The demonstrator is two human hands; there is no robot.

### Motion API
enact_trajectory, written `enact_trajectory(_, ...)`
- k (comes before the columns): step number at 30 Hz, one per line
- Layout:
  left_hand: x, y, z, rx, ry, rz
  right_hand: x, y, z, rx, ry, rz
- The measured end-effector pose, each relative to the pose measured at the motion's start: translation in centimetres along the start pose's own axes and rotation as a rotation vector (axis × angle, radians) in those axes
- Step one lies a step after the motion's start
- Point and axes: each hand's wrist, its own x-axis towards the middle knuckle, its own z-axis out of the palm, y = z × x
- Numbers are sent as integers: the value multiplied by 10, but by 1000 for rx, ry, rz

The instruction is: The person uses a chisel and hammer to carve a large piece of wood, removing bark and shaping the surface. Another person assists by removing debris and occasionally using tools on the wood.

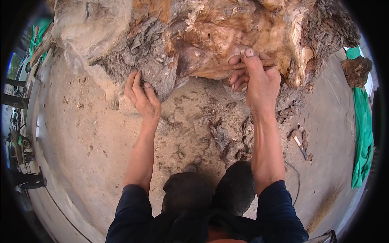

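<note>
A large rough piece of wood [219,36] fills the top of the view, brown and smooth in the middle with grey, flaky bark [142,48] on its left. My left hand [142,97] rests its fingertips on the bark's lower edge, fingers loosely bent and holding nothing. Over the brown hollow, my right hand [259,79] is closed around a thin brown wooden stick [268,62], thumb on top. The stick lies nearly level, close along the wood's lower edge. Its left end blends into the brown wood, so I cannot tell whether it has a blade.
Bark chips and dust [227,133] cover the floor below the wood. A hand tool with a white-and-dark handle [300,146] lies at the right, near a dark cable [298,178]. Green cloth [362,137] and a wood chunk [356,71] stand at the far right.
</note>
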Motion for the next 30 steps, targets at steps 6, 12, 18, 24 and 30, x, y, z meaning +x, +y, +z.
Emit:
enact_trajectory(6,1,5,-6,1,-68,-2,15,13,6,-70,-20,-26)
enact_trajectory(12,3,20,-11,56,-110,-31,29,8,25,-138,-103,-50)
enact_trajectory(18,11,29,-6,-23,-51,-125,35,9,59,-497,-203,-178)
enact_trajectory(24,-14,86,-33,-304,-318,-260,30,-16,32,-440,-351,67)
enact_trajectory(30,-22,83,13,-1016,-408,-1449,26,-16,58,-631,-276,-293)
